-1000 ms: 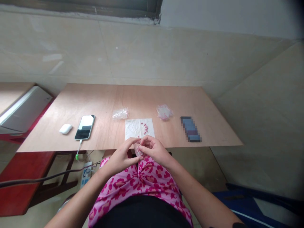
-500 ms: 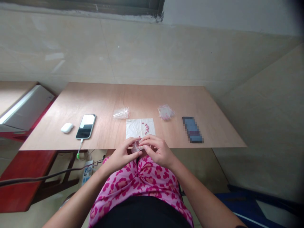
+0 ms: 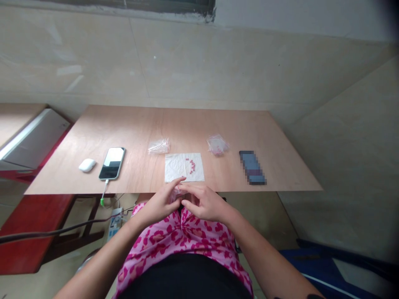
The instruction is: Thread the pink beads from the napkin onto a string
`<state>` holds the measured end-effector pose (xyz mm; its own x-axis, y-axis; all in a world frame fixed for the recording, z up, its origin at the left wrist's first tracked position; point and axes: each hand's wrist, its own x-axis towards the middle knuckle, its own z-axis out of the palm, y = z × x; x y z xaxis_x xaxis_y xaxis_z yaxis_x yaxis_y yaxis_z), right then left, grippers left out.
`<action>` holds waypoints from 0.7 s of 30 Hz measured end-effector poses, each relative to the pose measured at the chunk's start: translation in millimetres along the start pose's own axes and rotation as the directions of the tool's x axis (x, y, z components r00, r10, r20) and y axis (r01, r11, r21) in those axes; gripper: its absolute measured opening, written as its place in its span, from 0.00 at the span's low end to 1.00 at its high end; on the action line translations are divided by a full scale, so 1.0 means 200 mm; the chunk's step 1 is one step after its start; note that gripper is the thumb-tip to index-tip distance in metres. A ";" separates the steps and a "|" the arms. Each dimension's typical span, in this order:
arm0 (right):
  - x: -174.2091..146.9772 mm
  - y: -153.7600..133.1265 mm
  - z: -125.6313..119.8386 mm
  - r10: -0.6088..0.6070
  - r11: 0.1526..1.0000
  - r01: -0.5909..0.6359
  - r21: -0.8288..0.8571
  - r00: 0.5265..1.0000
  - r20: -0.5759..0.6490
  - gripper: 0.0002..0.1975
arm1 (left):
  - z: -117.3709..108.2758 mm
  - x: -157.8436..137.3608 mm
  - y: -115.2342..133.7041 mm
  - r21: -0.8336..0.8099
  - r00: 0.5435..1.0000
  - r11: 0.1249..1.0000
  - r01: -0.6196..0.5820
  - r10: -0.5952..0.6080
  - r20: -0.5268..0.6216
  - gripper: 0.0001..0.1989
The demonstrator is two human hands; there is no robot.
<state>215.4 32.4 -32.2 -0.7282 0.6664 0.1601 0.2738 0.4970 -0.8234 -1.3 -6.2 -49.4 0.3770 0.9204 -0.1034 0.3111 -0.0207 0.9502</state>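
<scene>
My left hand (image 3: 163, 199) is closed on a small clear plastic bag (image 3: 176, 192) at the table's front edge, above my lap. From the other side my right hand (image 3: 202, 201) meets it, its fingers bent over the bag's top and its thumb lower down. The fingers cover much of the bag, so what lies inside is hard to make out. Just beyond my hands lies a white tissue (image 3: 174, 166) with several small red beads (image 3: 192, 166) in a curved row.
Behind the tissue are a stack of clear bags (image 3: 158, 146) on the left and a pile of bags with pinkish contents (image 3: 217, 145) on the right. A charging phone (image 3: 112, 164), a white earbud case (image 3: 87, 165) and a blurred dark phone (image 3: 252, 167) rest on the wooden table (image 3: 187, 124).
The fingers of my right hand have slid left across the bag's top. Less of the bag shows between my hands. The tissue and beads have stayed in place.
</scene>
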 end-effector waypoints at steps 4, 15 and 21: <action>0.00 0.00 -0.02 0.094 0.994 -0.093 0.061 0.996 -0.009 0.22 | -0.02 -0.01 0.01 -0.042 0.996 0.998 0.053 -0.050 0.069 0.34; 0.00 0.00 -0.11 0.189 0.936 -0.188 0.299 0.982 0.024 0.10 | -0.06 -0.03 0.05 -0.209 0.974 0.973 0.099 -0.052 0.220 0.33; 0.01 -0.02 -0.07 0.119 0.959 -0.118 0.257 0.993 0.010 0.11 | -0.05 0.01 0.08 -0.175 0.990 0.984 0.032 -0.008 0.141 0.22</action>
<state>221.9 39.2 -21.4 -0.6967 0.7153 0.0553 0.1868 0.2554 -0.9486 -4.4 -1.6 -31.5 0.4936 0.8565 -0.1509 0.1653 0.0780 0.9832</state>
